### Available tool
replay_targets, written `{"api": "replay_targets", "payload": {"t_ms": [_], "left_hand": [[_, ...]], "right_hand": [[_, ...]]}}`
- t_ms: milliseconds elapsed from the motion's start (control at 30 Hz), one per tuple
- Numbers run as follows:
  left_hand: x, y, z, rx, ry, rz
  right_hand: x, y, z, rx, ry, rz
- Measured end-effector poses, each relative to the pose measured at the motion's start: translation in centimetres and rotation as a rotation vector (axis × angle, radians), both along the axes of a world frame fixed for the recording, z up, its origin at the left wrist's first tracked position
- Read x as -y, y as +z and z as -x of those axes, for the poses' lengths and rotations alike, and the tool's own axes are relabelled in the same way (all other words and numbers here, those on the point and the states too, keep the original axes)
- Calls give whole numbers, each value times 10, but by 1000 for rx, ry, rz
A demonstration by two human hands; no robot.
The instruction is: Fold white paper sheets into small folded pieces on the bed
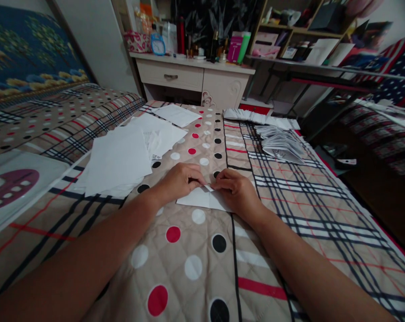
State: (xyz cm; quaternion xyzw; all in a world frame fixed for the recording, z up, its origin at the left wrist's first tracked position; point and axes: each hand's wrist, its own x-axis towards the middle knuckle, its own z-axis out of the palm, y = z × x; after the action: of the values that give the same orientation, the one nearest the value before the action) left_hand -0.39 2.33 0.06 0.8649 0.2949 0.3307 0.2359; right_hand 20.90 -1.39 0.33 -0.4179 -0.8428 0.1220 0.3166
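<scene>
A white sheet of paper (pixel 202 199) lies partly folded on the quilted bedspread (pixel 195 250). My left hand (pixel 180 179) rests on its left part, fingers curled and pinching the top fold. My right hand (pixel 234 190) presses on the right part, fingers bent down onto the same fold. The two hands nearly touch at the paper's top edge. Most of the sheet is hidden under them.
A loose stack of white sheets (pixel 121 156) lies to the left. A row of folded paper pieces (pixel 283 145) lies at the right, with more along the bed's far edge (pixel 256 117). A cluttered dresser (pixel 192 76) and shelves (pixel 306 40) stand behind.
</scene>
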Motion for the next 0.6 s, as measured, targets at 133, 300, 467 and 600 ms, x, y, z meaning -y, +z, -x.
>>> {"api": "replay_targets", "payload": {"t_ms": [133, 300, 467, 600], "left_hand": [[3, -1, 0, -67, 33, -172], [6, 5, -4, -112, -9, -373], [8, 6, -4, -128, 10, -356], [4, -1, -7, -22, 146, -114]], "right_hand": [[3, 3, 1, 58, 2, -39], [6, 5, 2, 108, 3, -34], [5, 4, 1, 44, -13, -15], [0, 4, 2, -71, -78, 58]]}}
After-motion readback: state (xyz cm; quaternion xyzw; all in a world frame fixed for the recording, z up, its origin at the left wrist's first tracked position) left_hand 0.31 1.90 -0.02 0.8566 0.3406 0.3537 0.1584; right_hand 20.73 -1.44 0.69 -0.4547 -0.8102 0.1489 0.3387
